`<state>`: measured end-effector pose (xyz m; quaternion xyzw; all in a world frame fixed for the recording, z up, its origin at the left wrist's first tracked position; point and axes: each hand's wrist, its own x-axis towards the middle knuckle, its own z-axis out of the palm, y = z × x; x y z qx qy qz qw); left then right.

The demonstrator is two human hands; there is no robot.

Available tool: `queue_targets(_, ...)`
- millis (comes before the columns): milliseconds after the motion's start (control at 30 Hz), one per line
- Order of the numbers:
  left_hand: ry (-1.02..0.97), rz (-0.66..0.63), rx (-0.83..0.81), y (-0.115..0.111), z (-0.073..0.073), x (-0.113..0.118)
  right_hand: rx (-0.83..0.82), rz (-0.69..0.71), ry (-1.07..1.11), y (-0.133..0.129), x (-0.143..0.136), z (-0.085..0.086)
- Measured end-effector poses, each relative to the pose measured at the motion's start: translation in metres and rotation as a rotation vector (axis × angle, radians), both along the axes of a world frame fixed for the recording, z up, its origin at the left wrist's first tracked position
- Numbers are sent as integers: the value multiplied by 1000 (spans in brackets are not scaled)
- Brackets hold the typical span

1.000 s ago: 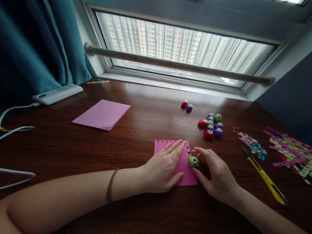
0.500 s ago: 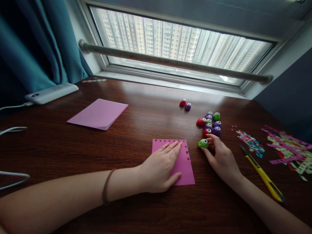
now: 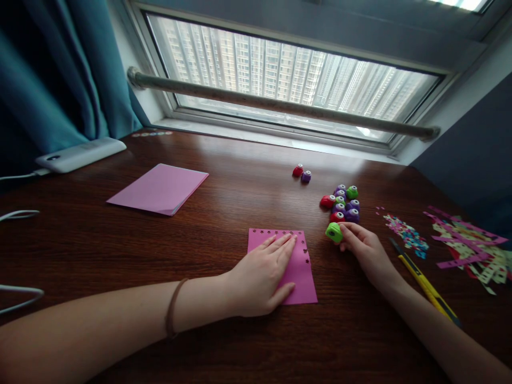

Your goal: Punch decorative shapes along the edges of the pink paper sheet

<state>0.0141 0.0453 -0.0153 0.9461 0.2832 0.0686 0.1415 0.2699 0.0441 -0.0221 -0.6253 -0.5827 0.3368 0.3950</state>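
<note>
Flat on a pink sheet (image 3: 302,277) lies my left hand (image 3: 262,274), fingers stretched out toward the sheet's upper right corner. Small star and other shapes are cut along the sheet's top and right edges. My right hand (image 3: 366,248) pinches a green craft punch (image 3: 333,232) between thumb and fingers, just right of the sheet. The punch is turned so a dark spot on its face shows. Right behind it stand several red, purple and green punches, among them a red one (image 3: 337,217) and a purple one (image 3: 352,215).
A yellow cutter (image 3: 428,285), confetti (image 3: 408,234) and paper strips (image 3: 472,248) lie on the right. Farther back are a red punch (image 3: 297,170) and a purple punch (image 3: 306,176). Pink paper (image 3: 160,186), a white device (image 3: 82,154) and cables occupy the left.
My right hand has closed on the green punch, lifted it slightly and turned it over. My left hand stays on the sheet. The view has shifted a little.
</note>
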Motion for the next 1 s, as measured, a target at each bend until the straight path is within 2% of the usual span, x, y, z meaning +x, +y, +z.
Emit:
queue_targets(67,-3,-13,2,0,0,0,37,-37,-59,0,1,-1)
queue_targets(167,-10,-37,11,0,0,-1,170,-114,-277,1,2,-5)
queue_targets(267,-13,-46,32,-1,-1,-1,251,-121,-460,1,3,-10)
queue_targets(533,24,-76,126,-2,-4,-2,286,-106,-729,0,4,-12)
queue_targets(633,42,-72,141,-2,-4,-2,413,-146,-782,-4,0,-7)
queue_targets(667,43,-69,142,-3,-3,-2,479,-118,-755,-6,-2,-5)
queue_targets(733,41,-62,138,-3,-3,-2,558,51,-620,-12,-9,0)
queue_targets(800,39,-45,130,-3,-3,-2,485,303,-436,-17,-16,4)
queue_targets(867,36,-26,124,-3,-3,-3,365,481,-319,-22,-22,6)
queue_targets(933,32,-17,122,-3,-3,-3,314,561,-294,-23,-25,6)
queue_targets(1000,28,-18,120,-3,-3,-3,339,605,-324,-22,-25,5)
